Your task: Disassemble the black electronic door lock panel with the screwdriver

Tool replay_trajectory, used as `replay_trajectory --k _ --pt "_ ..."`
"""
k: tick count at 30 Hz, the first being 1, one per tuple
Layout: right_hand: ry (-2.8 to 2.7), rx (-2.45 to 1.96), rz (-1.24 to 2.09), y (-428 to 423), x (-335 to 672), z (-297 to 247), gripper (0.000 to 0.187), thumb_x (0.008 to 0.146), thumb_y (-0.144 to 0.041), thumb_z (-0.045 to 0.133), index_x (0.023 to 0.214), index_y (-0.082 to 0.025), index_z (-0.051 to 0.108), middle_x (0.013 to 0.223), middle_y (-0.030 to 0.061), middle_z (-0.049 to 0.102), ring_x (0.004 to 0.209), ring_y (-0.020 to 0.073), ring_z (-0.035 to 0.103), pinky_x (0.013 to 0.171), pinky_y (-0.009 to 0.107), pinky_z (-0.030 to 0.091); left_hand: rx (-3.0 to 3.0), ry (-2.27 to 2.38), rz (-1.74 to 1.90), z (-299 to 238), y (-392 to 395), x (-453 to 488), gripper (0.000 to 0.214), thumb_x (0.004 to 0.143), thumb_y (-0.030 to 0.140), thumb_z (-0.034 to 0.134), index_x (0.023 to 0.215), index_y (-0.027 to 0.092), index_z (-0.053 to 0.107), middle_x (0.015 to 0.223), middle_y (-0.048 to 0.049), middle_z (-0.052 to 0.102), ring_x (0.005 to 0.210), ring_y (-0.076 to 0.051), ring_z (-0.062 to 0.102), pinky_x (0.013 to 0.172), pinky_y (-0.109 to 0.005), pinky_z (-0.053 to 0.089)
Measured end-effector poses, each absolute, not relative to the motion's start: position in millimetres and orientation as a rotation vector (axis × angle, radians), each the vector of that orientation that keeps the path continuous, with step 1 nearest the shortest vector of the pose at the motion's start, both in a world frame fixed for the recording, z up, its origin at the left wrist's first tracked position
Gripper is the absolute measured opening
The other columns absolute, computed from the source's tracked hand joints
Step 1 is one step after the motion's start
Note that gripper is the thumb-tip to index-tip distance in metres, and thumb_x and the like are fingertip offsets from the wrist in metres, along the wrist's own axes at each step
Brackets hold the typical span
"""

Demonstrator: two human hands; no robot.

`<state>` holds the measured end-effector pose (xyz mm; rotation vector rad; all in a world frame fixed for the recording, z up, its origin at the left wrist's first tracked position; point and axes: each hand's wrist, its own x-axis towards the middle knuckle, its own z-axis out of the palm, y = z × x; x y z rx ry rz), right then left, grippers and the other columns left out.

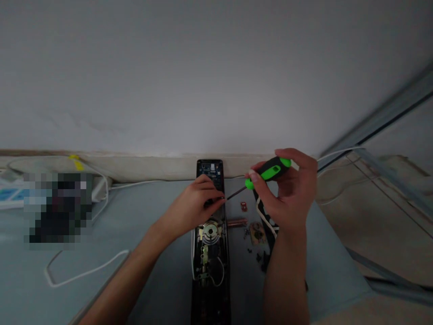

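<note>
A long black housing, which looks like an opened door lock panel (211, 259), lies lengthwise before me with metal parts and a round plate showing inside. At its far end a circuit board (213, 169) is exposed. My right hand (291, 194) grips a green and black screwdriver (270, 173) by its handle, the shaft slanting down to the left. My left hand (194, 203) reaches over the housing, thumb and fingers pinched together right at the screwdriver's tip. Whatever lies between those fingertips is too small to make out.
Right of the housing lie a copper-coloured cylinder (237, 222), a small red part (244, 206), a square metal plate (257, 233) and several dark screws (249, 250). A white cable (88, 273) lies on the left. The wall (169, 90) rises directly behind the table.
</note>
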<state>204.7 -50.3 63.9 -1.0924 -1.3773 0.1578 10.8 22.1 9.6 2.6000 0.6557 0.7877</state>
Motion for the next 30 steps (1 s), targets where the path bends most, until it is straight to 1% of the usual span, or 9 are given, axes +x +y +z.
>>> replay_trajectory --k 5,8,10,13,17,21,25,28,30 --pt "-1.325 -1.042 0.084 -40 194 59 0.044 0.088 -0.022 0.074 0.124 -0.033 0.052 0.102 0.0011 0.065 0.077 0.0176 0.073 0.066 0.036 0.066 2.612 0.631 0.739 10 36 -4 0.022 0.099 0.028 0.066 0.082 0.017 0.076 0.077 -0.0042 0.067 0.087 -0.02 0.061 0.076 -0.032 0.052" --pt "-1.308 -1.012 0.063 -38 188 61 0.046 0.087 -0.02 0.074 0.125 -0.036 0.052 0.102 0.0005 0.064 0.074 0.0175 0.072 0.066 0.037 0.067 2.652 0.597 0.705 10 38 -8 0.022 0.101 0.027 0.062 0.088 0.016 0.077 0.08 -0.005 0.069 0.09 -0.021 0.062 0.079 -0.033 0.053" --pt "-1.295 -1.0 0.032 -37 184 62 0.046 0.087 -0.018 0.074 0.124 -0.036 0.054 0.109 0.0012 0.063 0.075 0.0171 0.073 0.067 0.037 0.068 2.658 0.548 0.685 10 38 -9 0.02 0.101 0.026 0.062 0.094 0.016 0.078 0.082 -0.005 0.07 0.092 -0.021 0.062 0.08 -0.033 0.053" --pt "-1.267 -0.988 0.009 -35 179 63 0.045 0.085 -0.017 0.075 0.121 -0.035 0.056 0.122 0.0025 0.059 0.077 0.0161 0.073 0.069 0.037 0.069 2.64 0.499 0.662 9 40 -11 0.019 0.101 0.026 0.064 0.092 0.016 0.077 0.081 -0.0041 0.069 0.091 -0.021 0.062 0.081 -0.033 0.053" --pt "-1.264 -1.004 0.016 -33 172 61 0.044 0.086 -0.02 0.075 0.122 -0.034 0.054 0.121 0.0031 0.057 0.076 0.0162 0.073 0.069 0.038 0.07 2.62 0.498 0.687 6 44 -12 0.024 0.101 0.029 0.064 0.085 0.016 0.075 0.08 -0.0039 0.066 0.09 -0.021 0.06 0.08 -0.033 0.052" --pt "-1.28 -1.067 0.025 -33 168 61 0.041 0.089 -0.024 0.073 0.121 -0.037 0.053 0.121 0.0027 0.056 0.078 0.0175 0.073 0.07 0.04 0.071 2.659 0.482 0.711 4 46 -13 0.026 0.103 0.029 0.061 0.085 0.016 0.074 0.079 -0.004 0.065 0.089 -0.02 0.06 0.079 -0.033 0.052" --pt "-1.298 -1.065 0.03 -35 167 61 0.04 0.089 -0.021 0.072 0.121 -0.038 0.053 0.123 0.0026 0.054 0.079 0.0169 0.073 0.071 0.039 0.071 2.739 0.484 0.715 5 45 -11 0.028 0.102 0.026 0.06 0.081 0.015 0.073 0.078 -0.0047 0.065 0.087 -0.021 0.06 0.079 -0.035 0.053" --pt "-1.328 -1.041 0.011 -34 167 60 0.045 0.089 -0.018 0.072 0.125 -0.035 0.052 0.122 0.0037 0.055 0.081 0.0173 0.074 0.072 0.038 0.071 2.787 0.49 0.715 6 44 -10 0.029 0.102 0.024 0.06 0.078 0.014 0.072 0.077 -0.0053 0.065 0.086 -0.022 0.061 0.079 -0.036 0.054" --pt "-1.339 -0.981 0.001 -32 168 60 0.048 0.086 -0.012 0.073 0.125 -0.032 0.055 0.12 0.0031 0.056 0.081 0.0163 0.075 0.072 0.035 0.07 2.803 0.489 0.707 6 43 -10 0.027 0.101 0.023 0.059 0.08 0.014 0.074 0.077 -0.0058 0.066 0.087 -0.023 0.061 0.08 -0.036 0.054"
